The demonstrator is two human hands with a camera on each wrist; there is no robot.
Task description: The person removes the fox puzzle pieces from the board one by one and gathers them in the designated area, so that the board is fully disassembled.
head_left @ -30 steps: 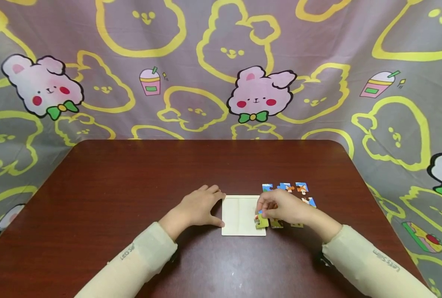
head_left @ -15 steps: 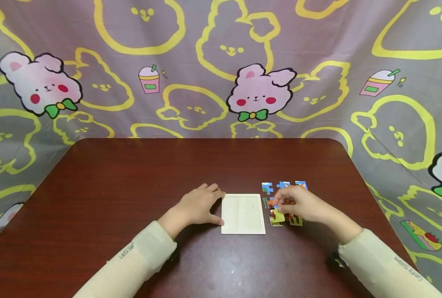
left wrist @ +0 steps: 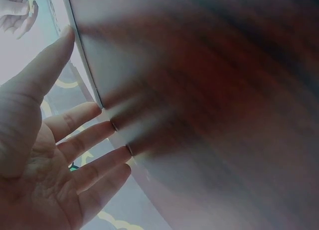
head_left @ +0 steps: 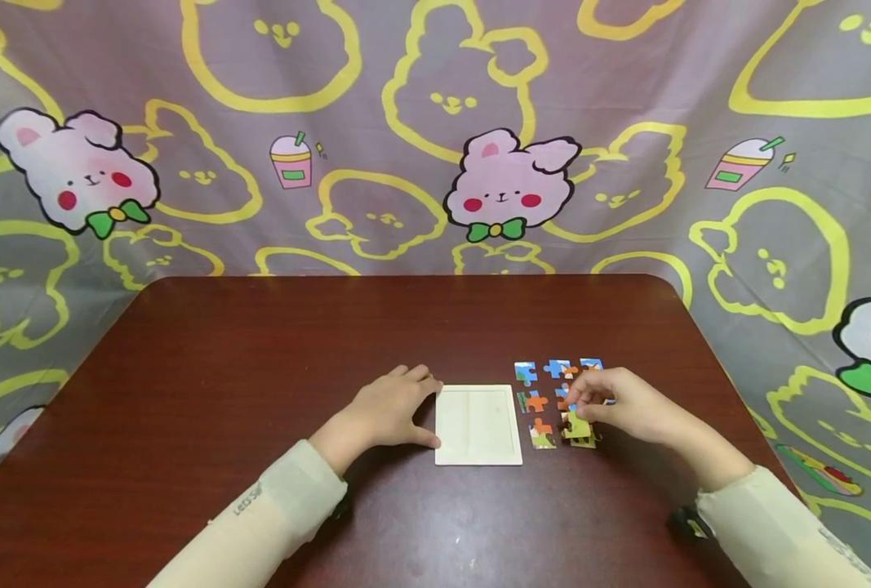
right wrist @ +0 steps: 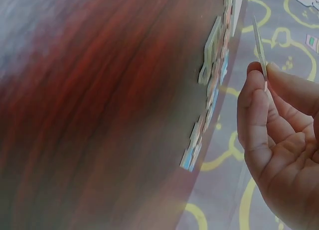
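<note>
My right hand [head_left: 619,400] pinches a yellow-green jigsaw piece [head_left: 577,425] between thumb and fingertips, over the right side of the loose pieces. In the right wrist view that jigsaw piece [right wrist: 259,47] appears edge-on, raised above the table. A pale square puzzle tray [head_left: 475,426] with a low rim lies flat, with nothing in it. Along its left edge my left hand [head_left: 393,410] rests with thumb and fingers spread, the thumb at the near corner and a fingertip at the far one. The left wrist view shows those fingers [left wrist: 94,145] nearly straight.
Right of the tray, several jigsaw pieces lie in loose rows, among them a blue piece [head_left: 525,372] and an orange-and-green piece [head_left: 543,434]. My right hand hides some of them. The brown table [head_left: 273,343] meets a patterned cloth [head_left: 376,139] at the back.
My right hand has carried the pinched jigsaw piece rightward, from over the tray's right edge to over the loose pieces. My left hand has stayed at the tray's left edge.
</note>
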